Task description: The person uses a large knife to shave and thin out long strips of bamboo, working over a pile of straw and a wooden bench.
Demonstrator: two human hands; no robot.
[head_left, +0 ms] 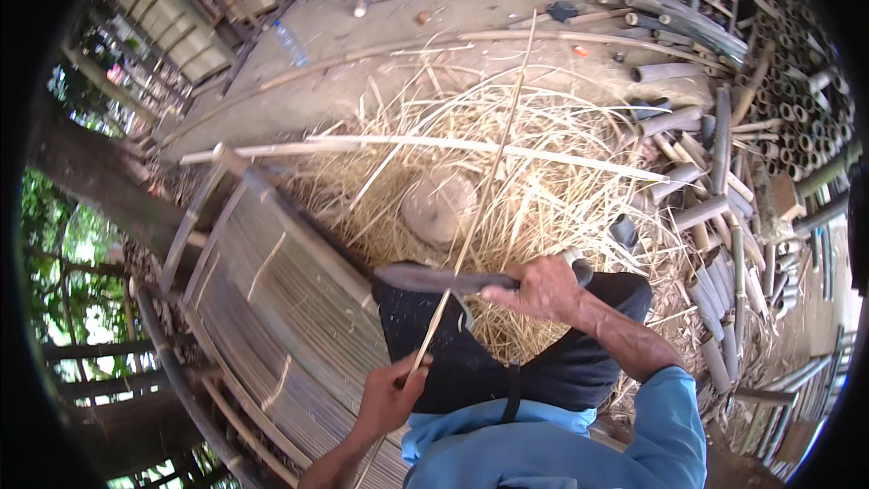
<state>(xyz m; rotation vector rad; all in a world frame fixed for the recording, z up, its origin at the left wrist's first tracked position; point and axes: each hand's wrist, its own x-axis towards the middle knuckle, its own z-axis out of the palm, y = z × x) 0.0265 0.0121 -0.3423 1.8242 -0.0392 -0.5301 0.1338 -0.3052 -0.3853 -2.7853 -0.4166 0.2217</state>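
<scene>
though near the knife [412, 277], round block [439, 208] amid shavings [554, 204]; bamboo [721, 140] rightward

Bamboo workshop, looks open-sided: shavings [570, 158] heaped mid-frame around a round block [439, 206], cut poles [722, 140] piled right and upper right, knife [480, 283] against strip [495, 167] at centre, foliage [56, 258] far left.

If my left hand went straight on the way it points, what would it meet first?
Probably the knife blade, crossing the strip ahead of your left hand; depth is unclear, so your trousers might come first.
</scene>
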